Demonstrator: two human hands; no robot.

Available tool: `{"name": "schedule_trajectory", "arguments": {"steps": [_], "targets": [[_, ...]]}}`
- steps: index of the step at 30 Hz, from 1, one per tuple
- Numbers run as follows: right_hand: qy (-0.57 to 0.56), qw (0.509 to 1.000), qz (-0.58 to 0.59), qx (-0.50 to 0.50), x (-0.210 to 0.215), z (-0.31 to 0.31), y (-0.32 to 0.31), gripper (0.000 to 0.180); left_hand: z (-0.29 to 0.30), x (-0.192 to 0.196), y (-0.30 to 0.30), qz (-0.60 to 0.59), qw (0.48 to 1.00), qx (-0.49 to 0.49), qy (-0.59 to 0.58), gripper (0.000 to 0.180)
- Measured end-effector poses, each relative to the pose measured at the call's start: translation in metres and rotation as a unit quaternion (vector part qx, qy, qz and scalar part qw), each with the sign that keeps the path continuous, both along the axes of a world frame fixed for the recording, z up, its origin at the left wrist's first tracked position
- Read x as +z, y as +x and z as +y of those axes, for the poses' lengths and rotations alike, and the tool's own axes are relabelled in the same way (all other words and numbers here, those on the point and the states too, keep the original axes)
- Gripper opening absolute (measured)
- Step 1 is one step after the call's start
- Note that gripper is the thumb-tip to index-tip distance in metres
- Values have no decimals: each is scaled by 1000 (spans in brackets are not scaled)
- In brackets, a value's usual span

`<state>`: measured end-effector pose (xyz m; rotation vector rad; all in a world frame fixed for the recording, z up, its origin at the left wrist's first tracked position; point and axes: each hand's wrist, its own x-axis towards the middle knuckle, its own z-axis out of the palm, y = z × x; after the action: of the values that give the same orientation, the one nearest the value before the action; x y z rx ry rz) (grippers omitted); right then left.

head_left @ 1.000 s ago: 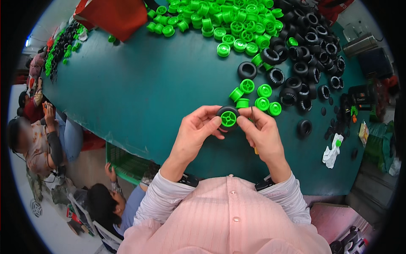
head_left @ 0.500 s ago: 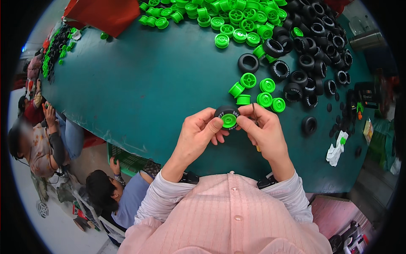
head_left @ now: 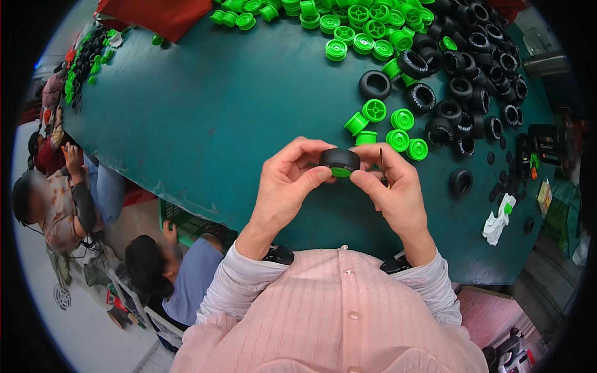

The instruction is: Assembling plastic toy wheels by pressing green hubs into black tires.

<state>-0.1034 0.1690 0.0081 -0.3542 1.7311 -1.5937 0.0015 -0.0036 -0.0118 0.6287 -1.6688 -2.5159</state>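
Observation:
Between my two hands is a toy wheel, a black rubber tyre (head_left: pixel 339 159) on a bright green rim (head_left: pixel 341 172). It is tipped so that the tread faces up and only a sliver of the rim shows. My left hand (head_left: pixel 287 180) grips its left side, with the thumb at the lower edge. On the other side, my right hand (head_left: pixel 398 186) pinches the wheel with thumb and fingers. That hand also carries a thin dark-shafted tool (head_left: pixel 382 163) with a yellow and black handle, pointing upward; its exact kind is unclear. Several loose green rims (head_left: pixel 398 138) lie just beyond my hands.
Piles of green rims (head_left: pixel 373 28) and black tyres (head_left: pixel 460 87) cover the far right of the green table (head_left: pixel 205 118). Small black discs (head_left: pixel 497 186) and crumpled white paper (head_left: pixel 495 221) lie at the right. A red container (head_left: pixel 155 15) stands far left. Two people (head_left: pixel 186 280) sit at the left.
The wheel has been tilted: its green face was turned up toward me, and now the tread shows on top. Both hands still hold it. The view has shifted slightly.

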Motion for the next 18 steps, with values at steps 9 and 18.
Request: {"name": "schedule_trajectory", "arguments": {"steps": [9,18], "targets": [[-47,998,-37,-17,4,9,9,39,8,9,13,43,999,30,16,38],[6,998,59,-29,1,10,32,18,26,14,21,-6,999,1,-50,32]]}}
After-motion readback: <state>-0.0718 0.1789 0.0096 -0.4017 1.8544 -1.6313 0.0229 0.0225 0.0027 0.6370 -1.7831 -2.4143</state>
